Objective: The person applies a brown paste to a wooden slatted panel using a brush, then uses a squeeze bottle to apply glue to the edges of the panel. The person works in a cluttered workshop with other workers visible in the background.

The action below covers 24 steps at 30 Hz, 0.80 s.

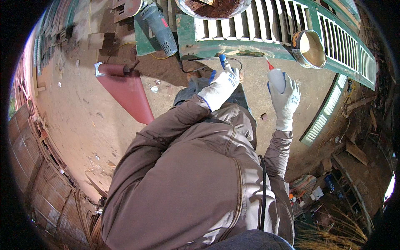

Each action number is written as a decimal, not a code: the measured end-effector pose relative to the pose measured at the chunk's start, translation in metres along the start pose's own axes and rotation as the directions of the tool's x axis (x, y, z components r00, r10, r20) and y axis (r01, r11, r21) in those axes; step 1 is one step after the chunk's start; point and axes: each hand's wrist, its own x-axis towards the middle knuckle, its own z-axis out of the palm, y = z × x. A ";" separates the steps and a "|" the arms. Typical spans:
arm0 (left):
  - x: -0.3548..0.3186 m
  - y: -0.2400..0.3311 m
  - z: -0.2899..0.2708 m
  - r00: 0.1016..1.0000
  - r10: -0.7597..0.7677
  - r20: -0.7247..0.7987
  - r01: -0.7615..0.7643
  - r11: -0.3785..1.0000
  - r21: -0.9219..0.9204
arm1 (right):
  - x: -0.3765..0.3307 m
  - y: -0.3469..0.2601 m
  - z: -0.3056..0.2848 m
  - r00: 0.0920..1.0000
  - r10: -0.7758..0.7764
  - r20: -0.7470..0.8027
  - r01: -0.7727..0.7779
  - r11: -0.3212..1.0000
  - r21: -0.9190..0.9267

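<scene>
Your ground (79,104) is bare, brown and strewn with small scraps. To your left on it lies a dark red sheet (127,93), curled into a roll at its far end; beyond that sits a wood block (96,41). To your right a pale green slatted strip (325,110) lies slantwise, with wood offcuts (356,151) farther right.

Ahead of you a green shutter (208,49) with white slats carries a round tin (296,50) near its edge and a bowl (216,16) cut off by the upper rim of your view. Left of the bowl, a grinder (160,31) lies slantwise over a green board (143,46).
</scene>
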 end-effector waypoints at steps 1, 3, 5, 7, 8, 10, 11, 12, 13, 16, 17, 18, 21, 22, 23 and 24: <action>0.000 0.000 0.001 1.000 0.000 -0.007 0.000 1.000 0.001 | -0.002 0.006 0.003 0.999 -0.017 -0.035 0.017 1.000 -0.016; -0.001 -0.001 0.003 1.000 -0.001 -0.019 0.001 1.000 0.005 | -0.003 0.007 0.002 0.999 -0.006 -0.041 0.007 1.000 0.020; -0.004 0.000 -0.004 1.000 0.005 -0.019 -0.003 0.997 0.071 | -0.002 0.004 -0.001 0.999 0.047 0.024 -0.050 0.991 0.123; -0.007 -0.001 -0.006 0.999 0.012 -0.045 -0.007 0.995 0.099 | -0.002 -0.003 0.002 0.999 0.003 0.043 -0.007 0.996 0.090; -0.009 -0.002 -0.004 0.997 0.015 -0.072 -0.009 0.996 0.092 | -0.002 -0.008 0.002 0.998 -0.020 0.053 0.016 0.997 0.073; -0.011 -0.003 -0.004 0.997 0.016 -0.079 -0.010 0.997 0.074 | -0.002 -0.023 0.003 0.996 -0.055 0.077 0.048 0.994 0.096; -0.010 -0.004 -0.005 0.998 0.012 -0.059 -0.008 0.998 0.063 | -0.001 -0.030 0.003 0.993 -0.075 0.088 0.065 0.992 0.109; -0.010 -0.005 -0.006 0.999 0.008 -0.038 -0.006 0.999 0.052 | 0.000 -0.035 0.005 0.992 -0.101 0.082 0.091 0.990 0.109; -0.010 -0.004 -0.005 1.000 0.019 -0.001 -0.019 0.997 0.077 | 0.001 -0.039 0.006 0.989 -0.126 0.076 0.118 0.987 0.109; -0.012 -0.002 0.000 0.997 0.058 0.052 -0.064 0.990 0.122 | 0.001 -0.049 0.008 0.980 -0.190 0.054 0.184 0.978 0.098; -0.013 -0.003 0.001 0.997 0.069 0.032 -0.073 0.989 0.127 | 0.002 -0.053 0.006 0.978 -0.197 0.064 0.189 0.976 0.110; -0.014 -0.004 0.001 0.997 0.081 0.011 -0.082 0.988 0.132 | 0.003 -0.056 0.005 0.976 -0.204 0.073 0.194 0.973 0.121; -0.013 -0.001 -0.002 1.000 0.010 0.029 -0.011 0.999 0.045 | 0.003 -0.059 0.004 0.970 -0.219 0.103 0.208 0.972 0.109; -0.013 0.000 0.000 1.000 -0.002 0.022 0.002 1.000 0.027 | 0.003 -0.060 0.004 0.969 -0.228 0.098 0.218 0.970 0.107; -0.013 0.001 0.006 1.000 0.004 -0.006 -0.004 1.000 0.023 | 0.002 -0.061 0.004 0.967 -0.235 0.094 0.226 0.969 0.103; -0.010 0.001 0.012 0.998 0.049 0.040 -0.050 0.999 0.018 | 0.002 -0.062 0.004 0.966 -0.242 0.090 0.233 0.967 0.099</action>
